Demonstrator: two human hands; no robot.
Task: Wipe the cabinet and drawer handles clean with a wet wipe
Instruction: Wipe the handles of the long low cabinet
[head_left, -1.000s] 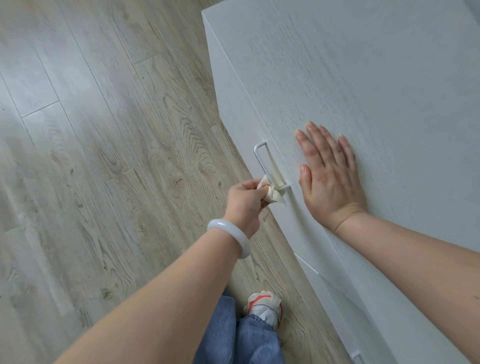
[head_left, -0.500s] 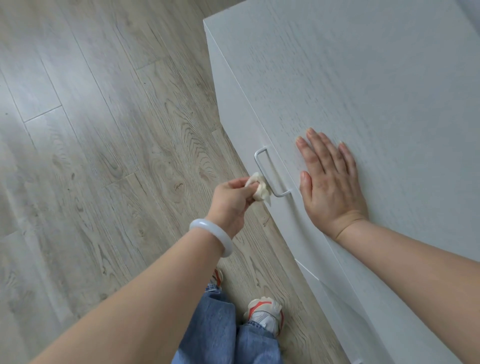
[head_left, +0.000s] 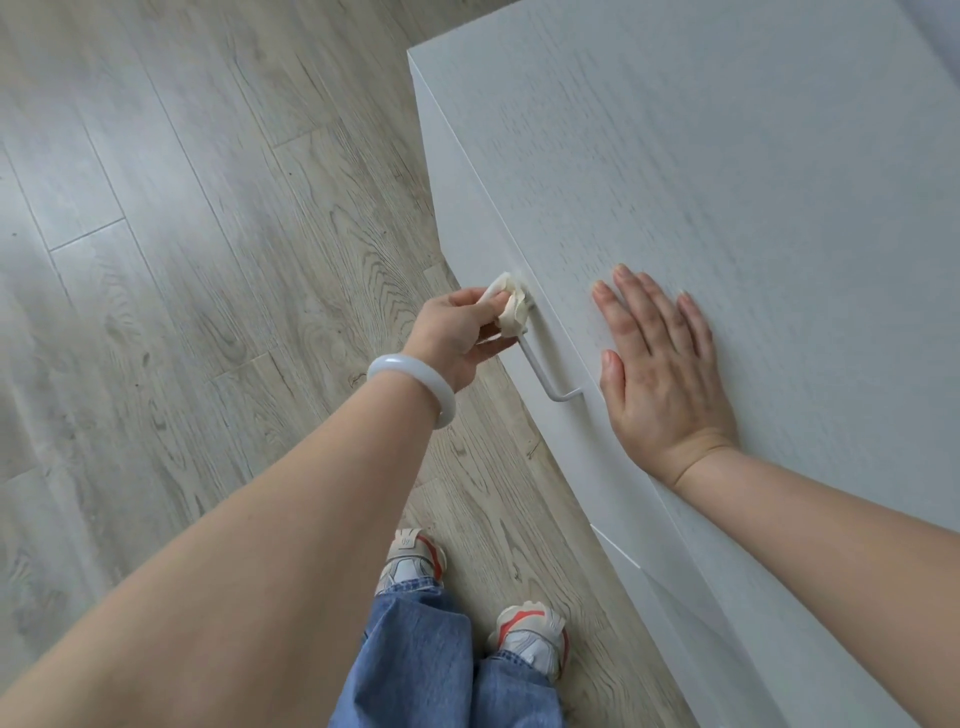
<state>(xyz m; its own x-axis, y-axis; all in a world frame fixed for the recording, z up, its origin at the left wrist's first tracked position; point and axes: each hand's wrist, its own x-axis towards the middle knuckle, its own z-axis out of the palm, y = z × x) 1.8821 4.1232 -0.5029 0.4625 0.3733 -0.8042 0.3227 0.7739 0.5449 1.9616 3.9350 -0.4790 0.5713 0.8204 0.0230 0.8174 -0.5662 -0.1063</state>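
A white cabinet (head_left: 727, 182) fills the right side, seen from above. On its front face sits a thin white bar handle (head_left: 545, 382). My left hand (head_left: 457, 332) pinches a crumpled white wet wipe (head_left: 511, 306) and holds it wrapped around the far end of the handle, hiding that end. The near end of the bar and its bracket are bare. My right hand (head_left: 660, 369) lies flat, fingers straight, on the cabinet top just beside the handle.
Grey wood-plank floor (head_left: 182, 260) spreads to the left of the cabinet. My jeans (head_left: 426, 665) and two sneakers (head_left: 530, 636) stand close to the cabinet front. A seam between the drawer fronts (head_left: 615, 553) shows lower down.
My left hand has slid the wipe along the handle from its near end to its far end. The right hand has stayed flat on the cabinet top.
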